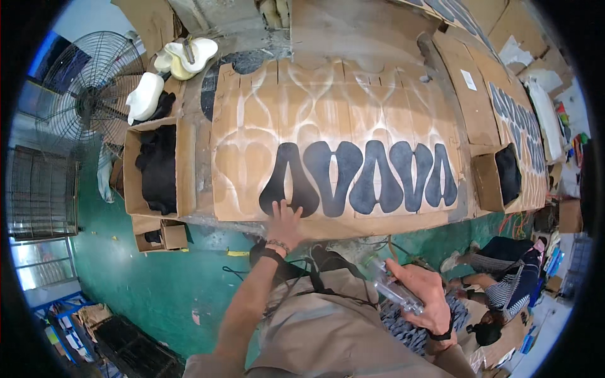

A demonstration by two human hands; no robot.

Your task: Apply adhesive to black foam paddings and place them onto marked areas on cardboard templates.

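Observation:
Dark, flat, hourglass-like pieces [329, 179] lie in a row along the near edge of a large cardboard sheet [252, 113]. My left hand [288, 225] is open, with its fingers spread over the lower end of the leftmost black piece [287, 176]. Lower right of the row, clear of the table, my right hand [428, 296] is closed around a silvery spray gun [394, 286], its front end pointing up and left. Motion blurs the gun a little, and my fingers hide part of it. Pale outlines of similar shapes mark the cardboard behind the row.
An open box [129, 170] of black material stands left of the sheet, with a smaller one [495, 183] on the right. Far left are a caged fan [91, 88] and white molded forms [189, 60]. Another person [504, 274] is low at right.

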